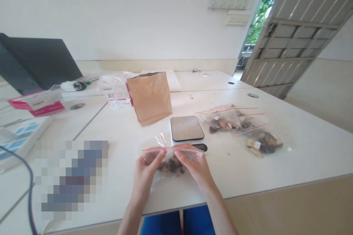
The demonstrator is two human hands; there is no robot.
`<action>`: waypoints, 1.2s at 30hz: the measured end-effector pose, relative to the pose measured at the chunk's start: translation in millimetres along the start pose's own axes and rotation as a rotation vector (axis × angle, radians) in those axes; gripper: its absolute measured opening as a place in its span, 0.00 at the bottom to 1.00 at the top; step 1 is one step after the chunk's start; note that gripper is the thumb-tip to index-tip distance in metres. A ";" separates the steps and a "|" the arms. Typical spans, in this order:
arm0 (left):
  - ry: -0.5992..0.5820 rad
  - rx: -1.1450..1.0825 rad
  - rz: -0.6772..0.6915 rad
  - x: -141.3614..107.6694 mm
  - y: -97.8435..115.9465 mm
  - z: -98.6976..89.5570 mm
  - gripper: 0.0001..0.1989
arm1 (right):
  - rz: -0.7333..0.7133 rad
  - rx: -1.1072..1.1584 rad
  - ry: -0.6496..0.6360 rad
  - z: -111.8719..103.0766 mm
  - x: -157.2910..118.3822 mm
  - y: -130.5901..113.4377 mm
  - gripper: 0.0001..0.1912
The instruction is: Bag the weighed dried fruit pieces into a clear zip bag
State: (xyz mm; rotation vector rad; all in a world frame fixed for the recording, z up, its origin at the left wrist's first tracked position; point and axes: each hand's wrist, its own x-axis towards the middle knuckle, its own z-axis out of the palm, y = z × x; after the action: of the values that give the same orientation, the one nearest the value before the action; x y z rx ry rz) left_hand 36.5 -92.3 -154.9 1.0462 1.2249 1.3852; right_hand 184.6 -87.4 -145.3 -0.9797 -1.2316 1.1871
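Note:
A clear zip bag (172, 167) with a red seal line holds dark and brown dried pieces, near the table's front edge. My left hand (150, 165) pinches its top edge on the left, and my right hand (191, 161) pinches the same edge on the right, the thumbs a little apart. Just behind the hands lies a small scale (187, 128) with a bare plate; its dark button panel is partly covered by my right hand. A brown paper bag (151, 97) stands upright behind, left of the scale. Filled zip bags (224, 122) (264, 143) lie to the right.
Pink-and-white boxes (45, 104) and wrapped packs (116, 86) are at the left and back left, near a dark monitor (44, 58). A power strip (20, 136) and a cable (29, 191) lie far left. A blurred-out object (78, 176) is left of my hands.

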 end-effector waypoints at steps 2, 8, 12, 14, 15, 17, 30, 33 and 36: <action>-0.011 0.005 0.016 0.0 1.6 0.0 0.17 | -0.037 -0.013 -0.002 0.0 -0.3 0.6 0.09; -0.043 0.061 0.079 0.3 4.4 -0.5 0.14 | -0.099 -0.074 0.115 0.6 -3.0 2.9 0.07; -0.037 0.042 0.075 0.4 3.7 -1.3 0.13 | -0.108 -0.090 0.151 4.4 -2.9 4.0 0.08; -0.053 0.036 0.077 0.6 4.0 -1.0 0.13 | -0.097 -0.085 0.167 5.5 -2.1 4.3 0.08; -0.071 0.034 0.078 0.7 4.5 -0.5 0.13 | -0.093 -0.083 0.177 5.7 -1.7 4.3 0.08; -0.125 0.030 0.081 1.2 6.0 1.1 0.13 | -0.088 -0.084 0.198 5.4 -1.0 3.5 0.09; -0.070 0.076 0.128 5.1 8.0 10.4 0.14 | -0.056 -0.011 0.008 -1.5 3.3 -10.5 0.09; -0.064 0.075 0.124 2.9 11.9 12.9 0.14 | -0.078 0.011 0.011 -0.2 3.3 -9.8 0.07; -0.045 0.074 0.134 -0.5 14.7 16.0 0.14 | -0.118 -0.017 0.059 3.5 1.7 -9.8 0.07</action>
State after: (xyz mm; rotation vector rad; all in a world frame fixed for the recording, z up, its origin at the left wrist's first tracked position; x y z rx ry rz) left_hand 50.5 -90.6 -138.3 1.2243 1.1991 1.4191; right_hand 182.2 -87.4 -135.1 -0.9358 -1.2371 1.0500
